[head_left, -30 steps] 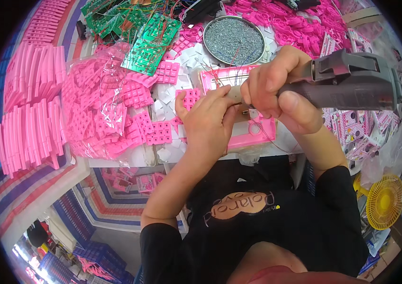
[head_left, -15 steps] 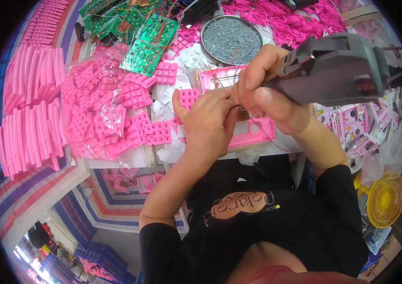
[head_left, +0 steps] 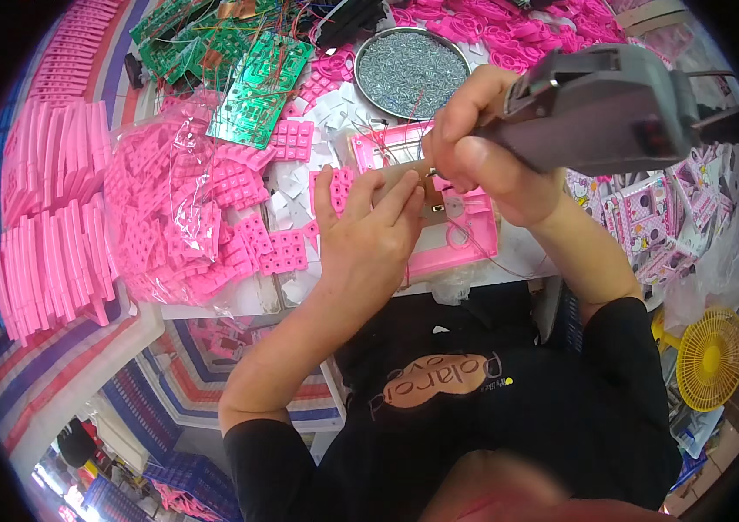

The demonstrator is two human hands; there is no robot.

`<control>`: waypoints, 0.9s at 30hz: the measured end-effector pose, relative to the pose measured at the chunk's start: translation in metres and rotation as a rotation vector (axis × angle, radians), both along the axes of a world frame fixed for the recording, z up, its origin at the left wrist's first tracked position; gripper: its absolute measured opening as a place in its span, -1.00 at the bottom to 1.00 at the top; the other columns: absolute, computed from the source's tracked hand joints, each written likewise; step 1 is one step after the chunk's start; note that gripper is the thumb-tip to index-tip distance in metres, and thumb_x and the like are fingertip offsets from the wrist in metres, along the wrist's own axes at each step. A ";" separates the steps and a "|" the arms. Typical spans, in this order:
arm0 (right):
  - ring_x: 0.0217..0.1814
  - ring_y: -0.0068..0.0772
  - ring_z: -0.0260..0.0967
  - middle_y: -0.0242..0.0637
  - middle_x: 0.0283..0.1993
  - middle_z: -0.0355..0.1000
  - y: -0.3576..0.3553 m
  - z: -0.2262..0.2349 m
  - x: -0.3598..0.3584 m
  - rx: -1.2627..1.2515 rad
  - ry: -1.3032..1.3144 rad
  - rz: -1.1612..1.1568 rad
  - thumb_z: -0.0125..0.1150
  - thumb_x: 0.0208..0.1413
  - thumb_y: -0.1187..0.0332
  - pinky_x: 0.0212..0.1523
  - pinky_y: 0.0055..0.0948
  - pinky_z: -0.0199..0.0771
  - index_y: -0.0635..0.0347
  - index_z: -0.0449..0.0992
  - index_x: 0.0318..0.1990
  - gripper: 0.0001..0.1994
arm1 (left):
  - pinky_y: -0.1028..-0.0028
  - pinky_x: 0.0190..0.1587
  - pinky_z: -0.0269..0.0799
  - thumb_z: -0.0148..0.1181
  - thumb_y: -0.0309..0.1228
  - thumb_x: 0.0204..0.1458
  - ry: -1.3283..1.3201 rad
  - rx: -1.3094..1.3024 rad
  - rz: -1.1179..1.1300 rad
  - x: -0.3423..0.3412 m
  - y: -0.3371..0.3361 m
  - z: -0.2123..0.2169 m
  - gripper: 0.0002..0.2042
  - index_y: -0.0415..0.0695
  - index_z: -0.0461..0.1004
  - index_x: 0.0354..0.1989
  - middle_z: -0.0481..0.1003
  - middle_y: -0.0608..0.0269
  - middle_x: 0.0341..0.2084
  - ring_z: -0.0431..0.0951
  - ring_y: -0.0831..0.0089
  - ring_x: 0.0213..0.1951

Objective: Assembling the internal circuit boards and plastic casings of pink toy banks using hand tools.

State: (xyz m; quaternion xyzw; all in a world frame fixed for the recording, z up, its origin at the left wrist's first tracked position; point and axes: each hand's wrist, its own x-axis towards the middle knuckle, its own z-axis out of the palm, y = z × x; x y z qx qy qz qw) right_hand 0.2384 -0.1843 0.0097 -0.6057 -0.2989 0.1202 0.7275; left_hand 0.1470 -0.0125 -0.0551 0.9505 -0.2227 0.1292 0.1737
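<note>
My right hand [head_left: 509, 174] is wrapped round a dark grey power screwdriver [head_left: 600, 109], whose body points off to the right. Its tip comes down at a brown circuit board [head_left: 433, 198] lying over an open pink plastic casing [head_left: 452, 257]. My left hand [head_left: 368, 233] rests with fingers spread and stretched out on the left part of the board, close to the screwdriver tip. Thin wires run out of the casing. Whether a screw sits under the tip is too small to tell.
Beyond the casing stands a round metal tray [head_left: 357, 76] of small screws. Green circuit boards [head_left: 256, 91] with wires and a bag of pink keypads [head_left: 156, 196] lie to the left. Stacked pink panels [head_left: 56, 252] stand farther left; printed pieces [head_left: 648, 213] are heaped at right.
The fingers of my left hand have left their pinch near the screwdriver tip and now spread over the board. My right hand keeps the screwdriver at the board. The view has shifted slightly.
</note>
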 end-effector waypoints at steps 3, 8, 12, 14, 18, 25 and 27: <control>-0.56 -0.56 0.18 -0.33 -0.55 0.29 0.005 -0.004 0.000 0.020 0.022 0.003 0.19 0.21 0.35 -0.45 -0.42 0.29 0.23 0.29 -0.21 -0.79 | -0.20 0.33 -0.10 0.39 -0.33 -0.08 -0.009 0.012 -0.003 0.001 0.000 -0.001 -0.66 0.02 0.62 -0.06 0.50 0.47 -0.10 0.45 0.43 0.08; -0.52 -0.55 0.25 -0.31 -0.51 0.34 0.008 -0.021 -0.002 0.050 -0.034 0.008 0.24 0.21 0.35 -0.44 -0.46 0.32 0.21 0.29 -0.24 -0.77 | -0.20 0.31 0.01 0.28 -0.40 -0.01 -0.005 -0.029 0.021 0.001 -0.003 0.004 -0.82 -0.10 0.64 -0.22 0.55 0.44 -0.07 0.49 0.46 0.02; -0.50 -0.56 0.30 -0.29 -0.48 0.39 0.014 -0.029 -0.003 0.000 -0.111 -0.027 0.26 0.19 0.34 -0.42 -0.49 0.37 0.20 0.31 -0.26 -0.78 | -0.21 0.31 0.01 0.29 -0.38 0.01 -0.051 -0.081 0.049 0.002 -0.003 -0.004 -0.84 -0.05 0.63 -0.22 0.55 0.50 -0.08 0.49 0.50 0.03; -0.50 -0.57 0.32 -0.28 -0.46 0.42 0.015 -0.029 -0.002 -0.049 -0.128 -0.065 0.26 0.17 0.35 -0.40 -0.50 0.40 0.21 0.33 -0.27 -0.79 | -0.22 0.30 0.01 0.28 -0.38 0.03 -0.034 -0.071 0.045 0.002 -0.002 -0.003 -0.85 -0.03 0.62 -0.22 0.55 0.52 -0.08 0.49 0.50 0.03; -0.58 -0.59 0.26 -0.36 -0.54 0.36 0.006 -0.007 0.006 -0.032 0.042 0.060 0.27 0.18 0.29 -0.38 -0.47 0.36 0.21 0.35 -0.19 -0.75 | -0.20 0.30 0.00 0.33 -0.37 -0.01 0.062 -0.237 -0.001 0.004 0.014 0.000 -0.84 -0.03 0.59 -0.24 0.56 0.44 -0.12 0.50 0.45 0.04; -0.62 -0.60 0.18 -0.41 -0.60 0.28 -0.002 -0.003 -0.004 0.150 0.118 0.171 0.29 0.21 0.22 -0.40 -0.45 0.31 0.17 0.31 -0.16 -0.70 | -0.03 0.25 0.06 0.41 -0.33 -0.13 0.190 -0.207 0.073 -0.028 0.009 0.027 -0.76 -0.05 0.49 -0.32 0.43 0.27 -0.17 0.44 0.26 -0.04; -0.60 -0.60 0.21 -0.36 -0.58 0.31 0.005 -0.004 -0.007 0.101 0.133 0.146 0.29 0.19 0.26 -0.36 -0.44 0.38 0.20 0.32 -0.18 -0.72 | -0.01 0.21 0.08 0.40 -0.36 -0.12 0.205 -0.151 0.113 -0.028 -0.001 0.031 -0.76 -0.06 0.49 -0.30 0.41 0.25 -0.19 0.44 0.24 -0.07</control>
